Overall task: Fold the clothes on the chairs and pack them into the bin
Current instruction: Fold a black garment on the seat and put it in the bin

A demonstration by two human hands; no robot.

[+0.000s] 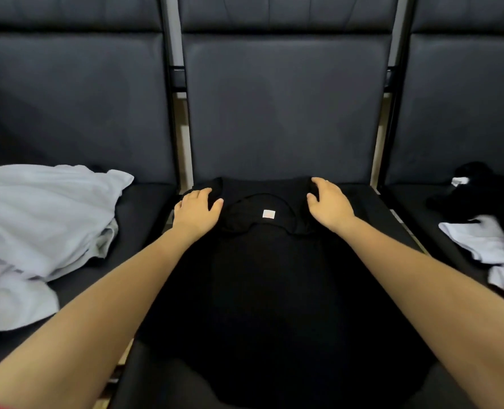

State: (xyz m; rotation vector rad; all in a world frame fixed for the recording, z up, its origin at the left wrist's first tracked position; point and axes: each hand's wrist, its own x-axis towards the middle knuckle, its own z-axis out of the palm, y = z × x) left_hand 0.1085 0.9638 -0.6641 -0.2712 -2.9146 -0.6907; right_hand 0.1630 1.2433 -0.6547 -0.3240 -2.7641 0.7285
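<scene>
Dark padded chairs [286, 113] stand in a row; on the middle seat lies a black shirt [274, 276], collar far, left hand [196, 212] and right hand [329, 203] resting relaxed on its shoulders.

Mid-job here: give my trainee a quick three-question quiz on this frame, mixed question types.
1. True or false: the black shirt lies spread on the middle chair.
2. Which hand is nearer the pale blue clothes? A) left hand B) right hand
3. Fill in: the white label sits inside the shirt's ____.

Key: 1 true; 2 A; 3 collar.
</scene>
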